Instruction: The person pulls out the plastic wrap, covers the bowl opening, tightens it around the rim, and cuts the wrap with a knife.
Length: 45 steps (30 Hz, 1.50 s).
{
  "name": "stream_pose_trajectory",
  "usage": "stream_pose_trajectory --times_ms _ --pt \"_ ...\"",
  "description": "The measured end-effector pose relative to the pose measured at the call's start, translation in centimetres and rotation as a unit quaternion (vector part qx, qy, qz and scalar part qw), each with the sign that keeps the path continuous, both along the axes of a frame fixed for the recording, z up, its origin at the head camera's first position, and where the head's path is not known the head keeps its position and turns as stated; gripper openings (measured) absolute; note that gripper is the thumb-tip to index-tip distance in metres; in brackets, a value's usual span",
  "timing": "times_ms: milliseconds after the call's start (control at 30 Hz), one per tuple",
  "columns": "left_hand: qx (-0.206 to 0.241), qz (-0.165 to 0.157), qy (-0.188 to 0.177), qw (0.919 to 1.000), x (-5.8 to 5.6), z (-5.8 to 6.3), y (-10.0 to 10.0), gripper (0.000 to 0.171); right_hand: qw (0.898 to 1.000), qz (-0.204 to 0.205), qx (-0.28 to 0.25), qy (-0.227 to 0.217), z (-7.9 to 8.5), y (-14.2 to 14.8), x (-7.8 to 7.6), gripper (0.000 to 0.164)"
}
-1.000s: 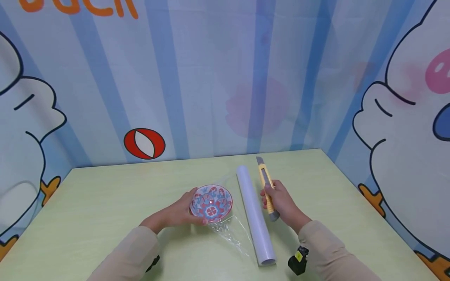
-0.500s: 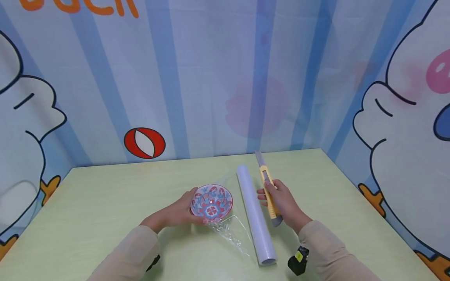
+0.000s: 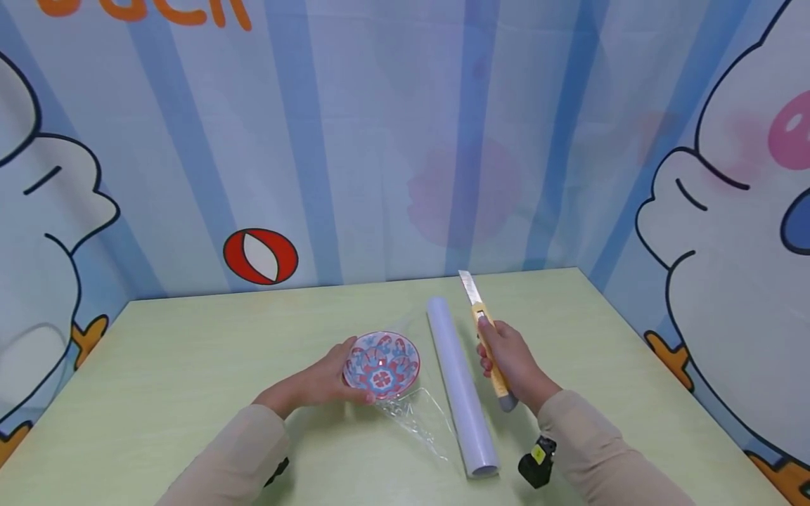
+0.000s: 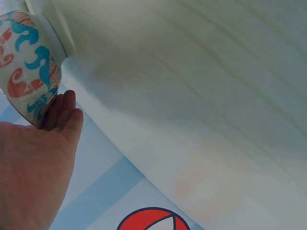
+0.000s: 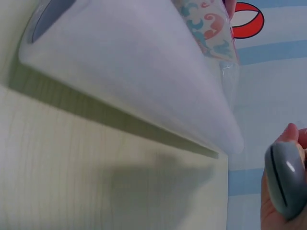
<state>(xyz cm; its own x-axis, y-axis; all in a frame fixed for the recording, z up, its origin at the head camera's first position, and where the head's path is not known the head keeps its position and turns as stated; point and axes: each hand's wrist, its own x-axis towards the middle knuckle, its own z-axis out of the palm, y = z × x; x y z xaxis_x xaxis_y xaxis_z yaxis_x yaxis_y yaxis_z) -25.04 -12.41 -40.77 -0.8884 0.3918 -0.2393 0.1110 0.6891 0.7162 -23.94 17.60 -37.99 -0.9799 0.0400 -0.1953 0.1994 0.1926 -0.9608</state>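
My left hand grips a small patterned bowl by its left side, thumb at the near edge and fingers at the far edge. Red and blue motifs cover the bowl inside and, in the left wrist view, outside. To the right, my right hand holds a yellow utility knife, its thumb on the slider and a long blade pointing away. The knife's grey end cap shows in the right wrist view. Between the hands lies a pale roll of plastic wrap, with a clear film sheet stretching toward the bowl.
The pale green table ends at a striped blue backdrop with cartoon figures and a red ball print. A black wrist camera sits under the right sleeve.
The knife blade has slid out further, and the knife has tilted with its end cap moving right. Fingers of the right hand have curled in. The left hand and bowl have barely moved.
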Motion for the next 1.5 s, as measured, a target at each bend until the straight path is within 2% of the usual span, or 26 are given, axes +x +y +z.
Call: stream_pose_trajectory --times_ms 133,233,300,400,533,667,833,933,1100,1333,1433,1500 --pt "-0.002 0.002 -0.002 1.0000 -0.1 0.0 -0.1 0.113 0.999 -0.033 0.020 -0.011 0.0 0.0 -0.4 0.050" --pt "-0.001 0.000 -0.003 1.0000 -0.1 0.0 -0.1 0.114 0.999 -0.035 0.025 -0.012 0.2 -0.2 -0.6 0.054" --pt "0.000 0.000 -0.004 1.0000 -0.1 0.0 -0.1 0.114 0.999 -0.025 0.025 -0.014 0.5 -0.4 -0.8 0.055" --pt "0.000 -0.001 -0.003 1.0000 -0.1 0.0 -0.1 0.114 0.999 0.013 0.029 -0.029 1.0 -1.1 -1.0 0.056" --pt "0.000 -0.003 -0.002 1.0000 -0.1 0.0 -0.2 0.114 0.996 0.058 0.034 -0.059 1.7 -2.2 -1.6 0.044" --pt "0.002 -0.007 -0.004 1.0000 -0.1 -0.1 -0.2 0.114 0.992 0.067 0.066 -0.084 1.7 -3.4 -2.5 0.031" --pt "0.005 -0.003 -0.010 0.9999 0.0 0.0 -0.2 0.113 0.986 0.065 0.140 -0.067 1.0 -4.6 -3.4 0.028" --pt "0.006 0.001 -0.010 0.9999 -0.1 0.0 -0.2 0.113 0.976 0.062 0.205 -0.044 0.6 -5.1 -3.7 0.025" --pt "0.012 0.001 -0.011 0.9999 -0.2 0.0 -0.2 0.112 0.953 0.070 0.295 -0.024 0.4 -5.8 -4.0 0.021" --pt "0.005 -0.004 -0.007 1.0000 -0.1 -0.1 -0.2 0.113 0.904 0.109 0.413 -0.008 0.6 -6.2 -4.5 0.023" --pt "0.002 -0.004 -0.004 1.0000 -0.1 -0.1 -0.3 0.113 0.895 0.116 0.431 0.003 0.6 -6.2 -4.7 0.022" --pt "0.001 -0.006 -0.001 1.0000 -0.1 -0.1 -0.3 0.113 0.893 0.120 0.434 0.005 0.7 -6.3 -4.8 0.021"
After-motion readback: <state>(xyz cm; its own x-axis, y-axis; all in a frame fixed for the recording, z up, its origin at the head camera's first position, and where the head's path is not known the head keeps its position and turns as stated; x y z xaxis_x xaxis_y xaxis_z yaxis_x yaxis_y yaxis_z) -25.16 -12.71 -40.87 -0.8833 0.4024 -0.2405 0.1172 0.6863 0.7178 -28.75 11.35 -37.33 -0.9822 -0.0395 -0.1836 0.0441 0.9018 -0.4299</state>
